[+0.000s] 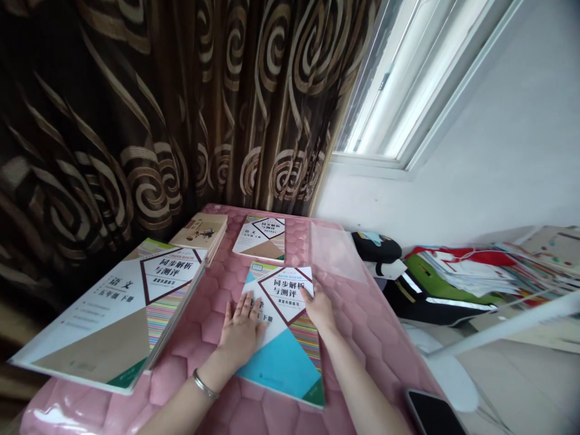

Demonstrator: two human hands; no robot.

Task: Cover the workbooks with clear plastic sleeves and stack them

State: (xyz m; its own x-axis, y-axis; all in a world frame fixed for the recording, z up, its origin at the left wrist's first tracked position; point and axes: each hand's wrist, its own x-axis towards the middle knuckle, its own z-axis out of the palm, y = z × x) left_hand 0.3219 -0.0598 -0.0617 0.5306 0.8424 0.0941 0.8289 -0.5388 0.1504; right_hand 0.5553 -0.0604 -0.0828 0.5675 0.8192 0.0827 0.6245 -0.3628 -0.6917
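A blue and white workbook [285, 356] with a striped, diamond-patterned cover lies on the pink padded cover in front of me. My left hand [242, 329] rests flat on its left side, fingers spread; a silver bangle circles that wrist. Along the book's right edge lies my right hand [317, 307], its thumb on the cover and its other fingers extended beside the edge, partly hidden. To the left, a stack topped by a tan and white workbook [113, 314] lies apart from both hands. Beyond the blue one is a smaller-looking tan and white workbook [260, 237].
A beige pile of books [202, 229] sits at the back left, by the brown patterned curtain [203, 103]. A phone [432, 414] lies at the near right edge. Past that side are a white stand [453, 380], a black case [376, 246] and heaped papers [475, 272].
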